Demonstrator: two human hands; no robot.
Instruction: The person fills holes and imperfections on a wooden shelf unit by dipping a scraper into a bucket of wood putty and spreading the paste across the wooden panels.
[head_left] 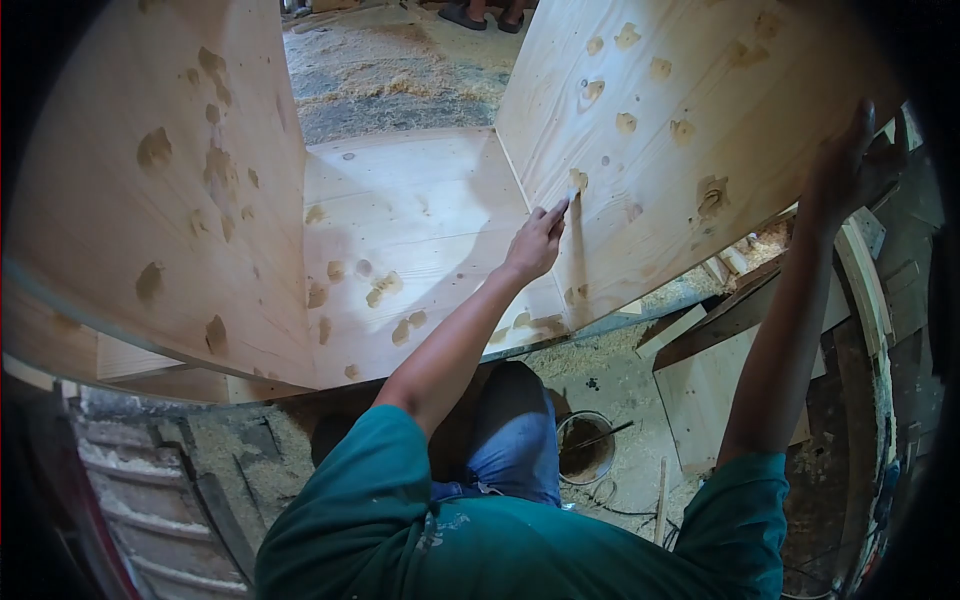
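My left hand [536, 243] is closed in a pinch around a small pale-tipped tool [572, 192], whose kind I cannot make out. Its tip touches a brownish filler patch [578, 180] on the right wooden panel [640, 200]. At that panel's outer edge, my right hand [850, 160] grips with the thumb up, its fingers partly in shadow. The right panel leans outward from a flat middle board [410, 230]. Opposite stands the left wooden panel [110, 210]. All three carry scattered brown filler patches.
A round tub [586, 447] with a stick in it stands on the dusty floor by my knee. Wooden boards [735, 385] lie at the right. Sawdust [395, 70] covers the ground behind the boards, where another person's sandalled feet [463, 15] show.
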